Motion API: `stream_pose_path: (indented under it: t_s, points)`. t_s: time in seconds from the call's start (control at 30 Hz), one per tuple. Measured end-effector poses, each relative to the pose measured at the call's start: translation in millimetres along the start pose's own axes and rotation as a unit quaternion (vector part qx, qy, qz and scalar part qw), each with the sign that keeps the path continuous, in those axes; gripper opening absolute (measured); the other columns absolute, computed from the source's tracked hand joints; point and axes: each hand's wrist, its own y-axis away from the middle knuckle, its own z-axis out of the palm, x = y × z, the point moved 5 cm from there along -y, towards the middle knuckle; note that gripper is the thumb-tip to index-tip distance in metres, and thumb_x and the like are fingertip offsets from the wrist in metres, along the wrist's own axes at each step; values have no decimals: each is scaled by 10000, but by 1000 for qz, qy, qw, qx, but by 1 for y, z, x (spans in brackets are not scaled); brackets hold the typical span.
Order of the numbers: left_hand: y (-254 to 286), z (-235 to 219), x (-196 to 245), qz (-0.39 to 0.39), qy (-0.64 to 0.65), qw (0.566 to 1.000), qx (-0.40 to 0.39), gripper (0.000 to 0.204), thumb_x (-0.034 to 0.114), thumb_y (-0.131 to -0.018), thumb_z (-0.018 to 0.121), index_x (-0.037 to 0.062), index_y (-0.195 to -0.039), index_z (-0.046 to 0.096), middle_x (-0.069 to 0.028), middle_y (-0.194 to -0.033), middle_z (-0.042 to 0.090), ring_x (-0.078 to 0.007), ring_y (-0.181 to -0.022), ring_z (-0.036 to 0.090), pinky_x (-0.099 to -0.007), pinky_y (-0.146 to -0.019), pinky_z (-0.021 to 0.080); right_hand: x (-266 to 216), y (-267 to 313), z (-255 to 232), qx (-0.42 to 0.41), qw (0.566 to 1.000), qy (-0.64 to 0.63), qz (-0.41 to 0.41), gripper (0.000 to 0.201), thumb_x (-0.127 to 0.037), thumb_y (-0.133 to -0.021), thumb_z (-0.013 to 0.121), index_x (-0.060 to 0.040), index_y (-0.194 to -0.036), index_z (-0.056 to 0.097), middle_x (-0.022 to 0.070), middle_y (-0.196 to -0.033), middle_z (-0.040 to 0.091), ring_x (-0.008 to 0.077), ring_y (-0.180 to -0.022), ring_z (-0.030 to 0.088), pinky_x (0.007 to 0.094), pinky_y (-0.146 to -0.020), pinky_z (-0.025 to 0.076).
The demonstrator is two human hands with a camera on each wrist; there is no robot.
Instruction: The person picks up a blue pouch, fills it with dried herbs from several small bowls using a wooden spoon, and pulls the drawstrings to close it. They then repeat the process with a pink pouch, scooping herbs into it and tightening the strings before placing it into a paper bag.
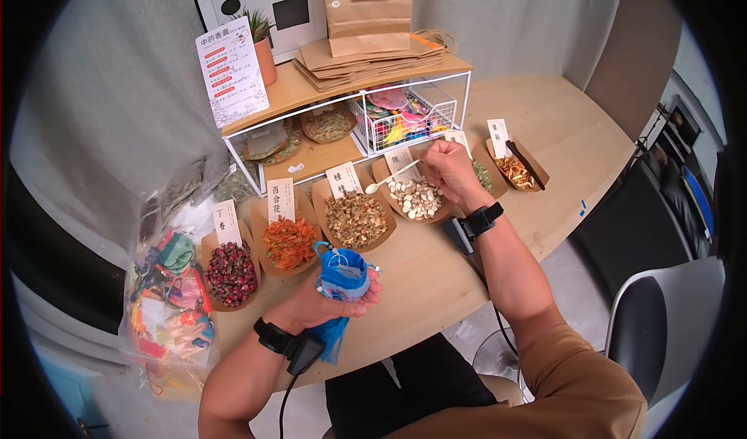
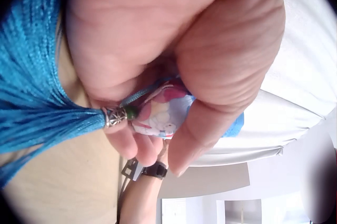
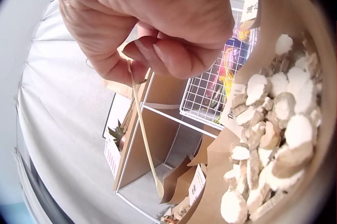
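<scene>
My left hand (image 1: 342,303) (image 2: 174,39) curls round a small blue drawstring pouch (image 1: 344,274) (image 2: 166,109), its mouth facing up and a blue tassel (image 1: 333,338) (image 2: 42,92) hanging below. Between thumb and fingertips, my right hand (image 1: 451,171) (image 3: 152,23) pinches the end of a thin pale spoon (image 1: 391,177) (image 3: 143,129). The spoon's bowl is over the edge between the tray of white slices (image 1: 418,199) (image 3: 284,129) and the tray of brown chopped pieces (image 1: 355,220). Whether the spoon holds anything, I cannot tell.
Trays of orange petals (image 1: 289,243) and dark red buds (image 1: 230,274) stand at the left; a tray with dark tongs (image 1: 525,165) is at the right. Behind is a shelf (image 1: 288,106) with a wire basket (image 1: 412,120). A plastic bag of colourful pouches (image 1: 175,307) lies far left.
</scene>
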Motion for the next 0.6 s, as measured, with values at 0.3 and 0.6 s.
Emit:
stream_pose_path:
  t_s: [0.3, 0.6]
  points:
    - [2, -2, 1, 0, -27, 1000, 16, 547, -67, -725, 761, 26, -1225, 561, -79, -1112, 635, -165, -981, 626, -319, -864, 516, -1, 0, -1, -1, 1000, -15, -15, 293, -52, -797, 731, -86, -615, 504, -10, -531, 508, 62, -394, 406, 223, -367, 293]
    - [4, -1, 4, 7, -42, 999, 27, 546, -67, -723, 755, 26, -1228, 569, -36, -1057, 628, -128, -942, 611, -285, -831, 513, 3, 0, -1, -15, 1000, -6, -12, 274, -49, -798, 736, -70, -627, 522, -17, -526, 499, 60, -408, 412, 218, -377, 290]
